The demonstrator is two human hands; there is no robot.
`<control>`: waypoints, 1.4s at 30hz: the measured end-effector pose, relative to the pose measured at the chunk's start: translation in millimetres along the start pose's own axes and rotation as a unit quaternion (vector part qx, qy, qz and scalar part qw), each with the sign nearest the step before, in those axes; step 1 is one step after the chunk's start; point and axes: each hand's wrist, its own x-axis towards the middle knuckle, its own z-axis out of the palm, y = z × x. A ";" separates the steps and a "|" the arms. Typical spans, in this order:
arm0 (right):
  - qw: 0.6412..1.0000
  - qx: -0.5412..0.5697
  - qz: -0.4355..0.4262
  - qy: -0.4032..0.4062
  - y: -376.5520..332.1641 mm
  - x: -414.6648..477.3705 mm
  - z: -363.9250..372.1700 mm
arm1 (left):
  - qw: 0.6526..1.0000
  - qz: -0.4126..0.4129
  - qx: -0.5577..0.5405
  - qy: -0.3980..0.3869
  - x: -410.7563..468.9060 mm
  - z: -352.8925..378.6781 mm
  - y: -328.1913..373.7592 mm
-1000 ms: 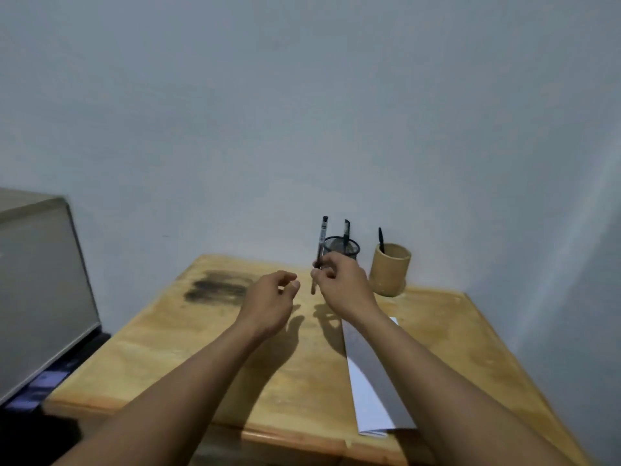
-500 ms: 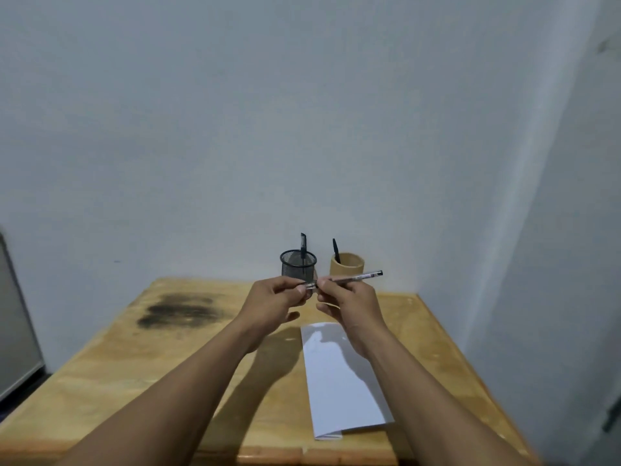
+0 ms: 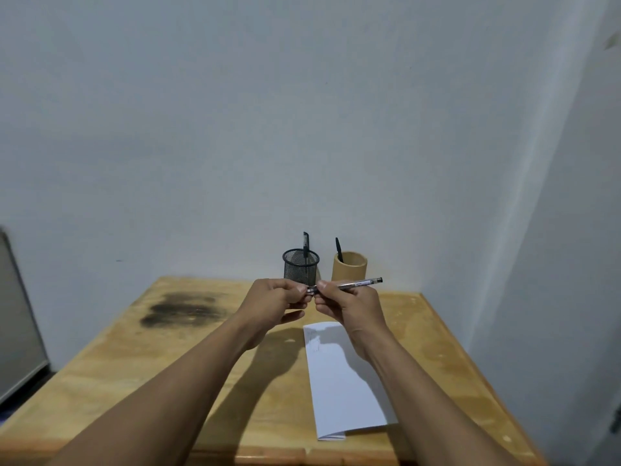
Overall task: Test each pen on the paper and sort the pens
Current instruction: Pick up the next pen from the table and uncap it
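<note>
Both hands are raised over the table and meet in mid-air.

The right hand [image 3: 349, 307] has thumb and forefinger curled, pinching a slim clear-barrelled pen with a black end [image 3: 359, 283]. The barrel runs out to the right past the knuckles, tilted slightly upward, and its black end sticks out free.

The left hand [image 3: 274, 302] has its fingers curled in, the tips pinching the same pen at its left end, just beside the right thumb. The fingers cover that end, so I cannot tell whether a cap is on or off.

Beyond the hands, by the pale wall:
- A black wire-mesh cup [image 3: 300, 269] stands directly behind the left fingertips, with one dark pen [image 3: 305, 242] upright in it.
- A tan cylindrical holder [image 3: 351, 269] stands behind the right hand, just beside the mesh cup and apart from it. One black pen [image 3: 338, 248] leans left in it.

Below the right hand and wrist, a white folded sheet of paper [image 3: 342, 381] lies flat on the light wooden table [image 3: 437, 348]. It has faint scribbles at its far end, near the wrist, and the right forearm crosses in front of its right edge.

To the left of the left hand there is a dark smudged stain [image 3: 181, 309] on the tabletop. Well off to the left of the left forearm, a grey flat-sided object [image 3: 16, 314] is cut off by the frame edge, and I cannot tell what it is.
</note>
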 end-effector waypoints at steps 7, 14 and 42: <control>1.000 -0.016 -0.020 0.014 15.1 -1.3 8.2 | 0.999 -0.032 -0.002 0.008 0.3 -7.6 -8.1; 1.000 0.005 -0.010 0.023 16.3 2.1 10.9 | 0.999 -0.034 0.000 0.001 1.9 -8.6 -1.9; 1.000 0.001 -0.012 0.008 15.4 -1.8 4.8 | 0.997 -0.064 0.015 -0.031 13.6 -11.6 -4.4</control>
